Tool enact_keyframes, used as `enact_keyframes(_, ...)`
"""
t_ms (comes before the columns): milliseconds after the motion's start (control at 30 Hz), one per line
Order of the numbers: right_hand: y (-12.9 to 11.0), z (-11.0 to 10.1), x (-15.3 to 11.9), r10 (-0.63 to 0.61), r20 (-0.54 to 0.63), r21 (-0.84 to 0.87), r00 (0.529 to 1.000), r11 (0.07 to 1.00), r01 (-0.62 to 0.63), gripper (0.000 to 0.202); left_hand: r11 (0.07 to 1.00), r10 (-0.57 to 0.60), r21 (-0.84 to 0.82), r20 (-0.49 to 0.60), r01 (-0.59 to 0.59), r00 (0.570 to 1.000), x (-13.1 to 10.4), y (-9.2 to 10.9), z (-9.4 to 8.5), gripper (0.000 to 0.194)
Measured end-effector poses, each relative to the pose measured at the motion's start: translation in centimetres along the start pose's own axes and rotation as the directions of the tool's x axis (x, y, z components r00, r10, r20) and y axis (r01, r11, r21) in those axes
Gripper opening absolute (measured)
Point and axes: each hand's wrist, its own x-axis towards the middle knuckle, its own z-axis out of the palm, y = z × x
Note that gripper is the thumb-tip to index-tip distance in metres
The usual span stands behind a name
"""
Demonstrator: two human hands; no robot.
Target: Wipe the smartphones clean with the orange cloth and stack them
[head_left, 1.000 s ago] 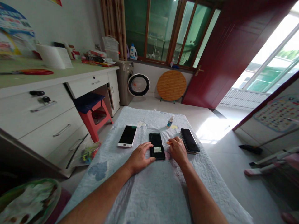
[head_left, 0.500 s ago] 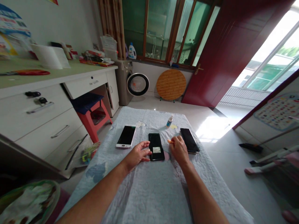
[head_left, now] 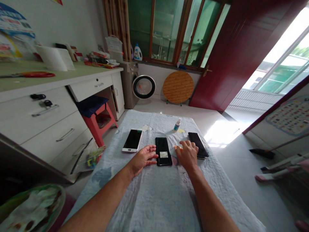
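My left hand (head_left: 143,159): fingers apart, beside black phone (head_left: 163,159). Right hand (head_left: 187,155): at orange item (head_left: 178,147), can't tell if clamped; dark-screened phone (head_left: 198,144) right beside.

Cloth (head_left: 161,199) lies open nearside, but the right hand (head_left: 187,155) seemingly crowds the rightmost phone (head_left: 198,145)

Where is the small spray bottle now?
In the head view, the spray bottle stands on the cloth, beyond the gap between the middle phone and the right phone.
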Motion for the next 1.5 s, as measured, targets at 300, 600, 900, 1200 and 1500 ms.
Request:
enact_keyframes(300, -3.6, 0.2, -1.5, -0.156, 0.188, 0.100, 0.970, 0.985, 0.139, 0.018, 0.996, 0.060, 0.071, -0.031, -0.057, 0.998, 0.4, -0.4, 0.4, 0.037)
enact_keyframes(600, -4.3, 0.6, -2.1, -0.092, 0.212, 0.215, 0.973, 0.976, 0.046, 0.021, 0.981, 0.068, 0.183, 0.007, -0.068, 0.998, 0.5, -0.5, -0.1, 0.053)
enact_keyframes(900, -3.6, 2.3, -1.9, 0.089, 0.170, 0.516, 0.981, 0.840, -0.166, 0.038, 0.997, 0.046, 0.066, 0.026, -0.047, 0.999, 0.4, -0.6, -0.1, 0.052)
enact_keyframes(1200, -3.7, 1.5, -1.3, 0.184, 0.032, 0.640, 0.982, 0.751, -0.162, 0.035, 0.992, 0.066, -0.114, 0.091, -0.055, 0.994, 0.2, -0.5, 0.2, 0.041)
enact_keyframes(1500, -6.1, 1.2, -3.0, -0.199, -0.133, 0.509, 0.971, 0.827, 0.239, 0.042, 0.958, 0.112, -0.276, 0.115, -0.076, 0.987, -0.3, -0.1, 0.2, 0.038)
